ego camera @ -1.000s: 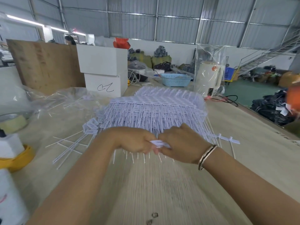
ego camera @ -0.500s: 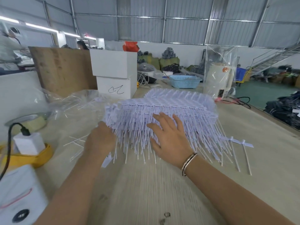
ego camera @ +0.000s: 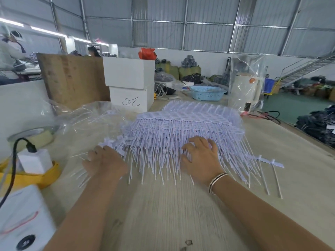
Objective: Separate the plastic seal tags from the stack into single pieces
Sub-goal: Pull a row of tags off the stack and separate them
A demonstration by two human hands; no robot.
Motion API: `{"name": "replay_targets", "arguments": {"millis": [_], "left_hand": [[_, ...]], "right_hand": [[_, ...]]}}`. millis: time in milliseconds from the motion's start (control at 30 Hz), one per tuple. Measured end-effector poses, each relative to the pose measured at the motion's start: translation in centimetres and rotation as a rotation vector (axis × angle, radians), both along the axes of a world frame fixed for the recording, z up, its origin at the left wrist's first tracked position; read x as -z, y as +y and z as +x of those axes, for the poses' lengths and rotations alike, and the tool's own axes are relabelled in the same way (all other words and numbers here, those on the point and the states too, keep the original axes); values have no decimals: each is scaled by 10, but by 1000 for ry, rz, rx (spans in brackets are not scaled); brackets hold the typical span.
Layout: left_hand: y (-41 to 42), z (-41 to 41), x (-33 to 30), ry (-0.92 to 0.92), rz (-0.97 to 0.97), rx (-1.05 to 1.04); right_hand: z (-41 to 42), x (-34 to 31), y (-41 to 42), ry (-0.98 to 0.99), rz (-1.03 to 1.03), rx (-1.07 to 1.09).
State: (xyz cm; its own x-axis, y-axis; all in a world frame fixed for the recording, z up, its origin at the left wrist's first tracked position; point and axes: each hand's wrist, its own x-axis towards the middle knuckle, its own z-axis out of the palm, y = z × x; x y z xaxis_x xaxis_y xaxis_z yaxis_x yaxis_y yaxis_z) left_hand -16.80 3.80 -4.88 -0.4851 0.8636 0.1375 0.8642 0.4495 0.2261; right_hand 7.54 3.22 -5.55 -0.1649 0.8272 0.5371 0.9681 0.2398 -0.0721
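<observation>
A thick stack of white plastic seal tags lies in the middle of the wooden table, its thin stems fanning toward me. My right hand, with bangles on the wrist, rests palm down on the near side of the stack, fingers spread. My left hand lies knuckles up at the stack's left edge, over a small heap of loose tags; its fingertips are hidden. Two single tags lie apart on the right.
A clear plastic bag and two stacked white boxes stand behind left. Tape rolls and a plugged-in white charger sit at the left edge. A blue basket and a wrapped white cylinder stand behind the stack.
Both hands were pinching a tag together at the stack's near edge. The left hand then carried a piece off to the left heap, and the right hand spread flat on the stack.
</observation>
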Motion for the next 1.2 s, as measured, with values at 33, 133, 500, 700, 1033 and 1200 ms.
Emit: {"name": "replay_targets", "arguments": {"millis": [33,133,500,700,1033,1200], "left_hand": [[0,1,0,-31,-9,15],[0,3,1,-104,-13,101],[-7,20,-11,69,118,168],[-15,57,-8,14,305,599],[-4,127,-15,-335,215,842],[-6,141,12,-192,332,818]], "right_hand": [[6,1,2,20,2,25],[22,2,12,65,-9,92],[40,-15,52,81,-119,406],[46,-20,60,-64,-231,453],[65,-23,63,-99,-64,393],[77,-35,87,65,1,296]]}}
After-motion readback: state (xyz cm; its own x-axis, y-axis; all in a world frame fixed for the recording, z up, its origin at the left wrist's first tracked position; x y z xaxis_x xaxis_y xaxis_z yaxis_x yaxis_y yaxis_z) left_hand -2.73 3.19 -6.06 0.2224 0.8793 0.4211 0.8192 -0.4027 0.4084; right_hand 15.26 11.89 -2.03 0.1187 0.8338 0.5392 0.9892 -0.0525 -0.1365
